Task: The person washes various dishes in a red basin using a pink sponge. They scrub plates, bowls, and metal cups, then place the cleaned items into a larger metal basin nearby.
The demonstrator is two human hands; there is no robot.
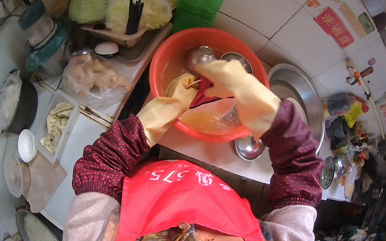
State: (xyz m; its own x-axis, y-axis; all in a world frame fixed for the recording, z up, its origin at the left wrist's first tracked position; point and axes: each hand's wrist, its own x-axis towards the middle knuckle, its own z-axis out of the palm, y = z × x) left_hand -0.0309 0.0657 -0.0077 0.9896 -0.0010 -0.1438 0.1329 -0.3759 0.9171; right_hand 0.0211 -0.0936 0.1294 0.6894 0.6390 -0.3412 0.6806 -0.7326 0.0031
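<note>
Both hands wear pale yellow rubber gloves and are over an orange-red basin of cloudy water. My left hand is closed on the left side of a pale bowl, which is tilted at the water's surface. My right hand is bent over the bowl, its fingers closed on a dark red cloth pressed against it. The gloves hide part of the cloth and the bowl's upper rim. Behind my hands, a metal cup and a metal bowl sit in the basin.
A large metal basin stands right of the orange one, and a small metal bowl sits near its front. A green plastic jug is behind. Leftward are bagged cabbages, a container of dough-like food and a white bowl.
</note>
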